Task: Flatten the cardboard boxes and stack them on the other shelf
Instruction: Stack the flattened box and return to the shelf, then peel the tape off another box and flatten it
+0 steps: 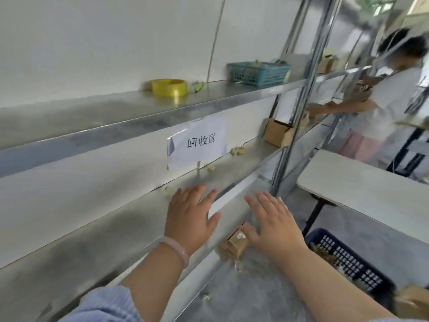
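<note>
My left hand (pixel 190 217) hovers with fingers spread over the front edge of the middle metal shelf (pixel 116 231), holding nothing. My right hand (pixel 276 225) is spread flat beside it, a little lower and to the right, also empty. Just under my right thumb a small brown cardboard box (pixel 236 244) sits on the lower shelf (pixel 243 296). Another open cardboard box (pixel 277 132) stands further along the middle shelf near the upright post. A white paper sign (pixel 197 142) with printed characters hangs from the upper shelf.
The upper shelf (pixel 139 112) carries a yellow tape roll (pixel 169 87) and a teal basket (pixel 257 73). A dark blue crate (pixel 348 261) sits low at right, beside a white table (pixel 362 182). Another person (pixel 383 98) handles boxes beyond the rack. Small cardboard scraps lie on the shelves.
</note>
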Motion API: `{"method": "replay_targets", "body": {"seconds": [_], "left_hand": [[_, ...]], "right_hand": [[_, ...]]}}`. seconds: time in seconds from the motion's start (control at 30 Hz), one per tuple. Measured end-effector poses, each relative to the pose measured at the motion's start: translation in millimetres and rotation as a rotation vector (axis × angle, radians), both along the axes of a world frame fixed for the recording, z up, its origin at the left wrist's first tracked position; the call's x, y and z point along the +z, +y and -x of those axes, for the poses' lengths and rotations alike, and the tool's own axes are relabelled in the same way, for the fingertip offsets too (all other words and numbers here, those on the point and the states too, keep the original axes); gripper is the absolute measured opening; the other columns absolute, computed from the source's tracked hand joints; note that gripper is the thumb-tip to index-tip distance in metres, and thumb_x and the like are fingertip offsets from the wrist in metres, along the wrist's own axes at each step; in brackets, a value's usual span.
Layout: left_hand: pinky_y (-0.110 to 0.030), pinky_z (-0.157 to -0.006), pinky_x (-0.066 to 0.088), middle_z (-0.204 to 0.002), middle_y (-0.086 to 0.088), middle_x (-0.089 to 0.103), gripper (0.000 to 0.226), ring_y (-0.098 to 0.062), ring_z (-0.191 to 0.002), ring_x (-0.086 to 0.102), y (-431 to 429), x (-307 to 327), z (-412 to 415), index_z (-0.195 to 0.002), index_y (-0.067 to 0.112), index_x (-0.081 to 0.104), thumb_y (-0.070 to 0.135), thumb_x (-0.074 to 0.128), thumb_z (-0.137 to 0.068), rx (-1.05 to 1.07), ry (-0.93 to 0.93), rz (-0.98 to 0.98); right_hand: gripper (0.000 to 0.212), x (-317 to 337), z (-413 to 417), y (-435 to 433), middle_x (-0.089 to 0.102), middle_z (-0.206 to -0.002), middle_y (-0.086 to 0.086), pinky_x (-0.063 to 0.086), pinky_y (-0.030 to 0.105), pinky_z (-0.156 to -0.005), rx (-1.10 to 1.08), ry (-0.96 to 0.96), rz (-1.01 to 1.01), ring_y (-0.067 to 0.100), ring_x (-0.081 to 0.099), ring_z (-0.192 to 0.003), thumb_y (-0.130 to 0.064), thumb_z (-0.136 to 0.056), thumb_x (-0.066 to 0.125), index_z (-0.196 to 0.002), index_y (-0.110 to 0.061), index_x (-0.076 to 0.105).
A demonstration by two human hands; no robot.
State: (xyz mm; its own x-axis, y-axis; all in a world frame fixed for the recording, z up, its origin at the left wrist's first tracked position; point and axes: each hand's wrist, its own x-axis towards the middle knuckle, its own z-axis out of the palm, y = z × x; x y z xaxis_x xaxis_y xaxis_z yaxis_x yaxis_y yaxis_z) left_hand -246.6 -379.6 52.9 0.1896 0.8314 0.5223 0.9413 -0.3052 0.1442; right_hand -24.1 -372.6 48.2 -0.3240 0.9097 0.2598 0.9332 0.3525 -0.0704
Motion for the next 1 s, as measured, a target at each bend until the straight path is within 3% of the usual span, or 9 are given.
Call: {"method": "replay_targets", "body": {"seconds": [0.23, 0.5, 0.77, 1.0], "left_hand": [[-0.045, -0.091, 0.050, -0.130, -0.002, 0.058, 0.054, -0.027, -0.114, 0.057, 97.0, 7.5, -100.3, -0.128, 0.022, 0.059, 0.040, 0.070, -0.078, -0.173, 0.019, -0.037], [-0.047, -0.103, 0.041, -0.142, 0.000, 0.048, 0.056, -0.022, -0.129, 0.046, 240.4, -12.3, -150.4, -0.138, 0.025, 0.049, 0.049, 0.049, -0.088, -0.224, 0.019, 0.041], [-0.045, -0.110, 0.032, -0.147, 0.001, 0.042, 0.058, -0.019, -0.136, 0.037, 388.3, -11.5, -185.9, -0.143, 0.027, 0.042, 0.054, 0.038, -0.091, -0.266, 0.000, 0.105], [-0.041, -0.115, 0.026, -0.150, 0.004, 0.036, 0.063, -0.016, -0.139, 0.032, 460.4, -39.5, -214.1, -0.146, 0.032, 0.034, 0.059, 0.029, -0.090, -0.257, -0.025, 0.203]], "right_hand": [[0.077, 7.5, -93.7, 58.0, 0.001, -0.162, -0.008, -0.011, 0.033, -0.119, -0.151, 0.001, -0.023, 0.010, -0.010, -0.148, -0.069, -0.088, 0.017, -0.154, -0.033, 0.003], [0.078, -13.1, -139.2, 185.9, -0.001, -0.162, -0.011, -0.014, 0.030, -0.116, -0.247, 0.041, -0.005, 0.001, -0.018, -0.141, -0.071, -0.084, 0.011, -0.153, -0.037, 0.003], [0.078, -9.9, -175.9, 327.6, -0.001, -0.162, -0.011, -0.011, 0.029, -0.117, -0.338, 0.063, 0.031, 0.006, -0.009, -0.147, -0.071, -0.086, 0.018, -0.153, -0.036, 0.000], [0.080, -35.9, -202.5, 414.5, -0.004, -0.161, -0.013, -0.013, 0.025, -0.114, -0.336, 0.133, 0.111, 0.002, -0.011, -0.144, -0.071, -0.084, 0.017, -0.153, -0.036, -0.001]]}}
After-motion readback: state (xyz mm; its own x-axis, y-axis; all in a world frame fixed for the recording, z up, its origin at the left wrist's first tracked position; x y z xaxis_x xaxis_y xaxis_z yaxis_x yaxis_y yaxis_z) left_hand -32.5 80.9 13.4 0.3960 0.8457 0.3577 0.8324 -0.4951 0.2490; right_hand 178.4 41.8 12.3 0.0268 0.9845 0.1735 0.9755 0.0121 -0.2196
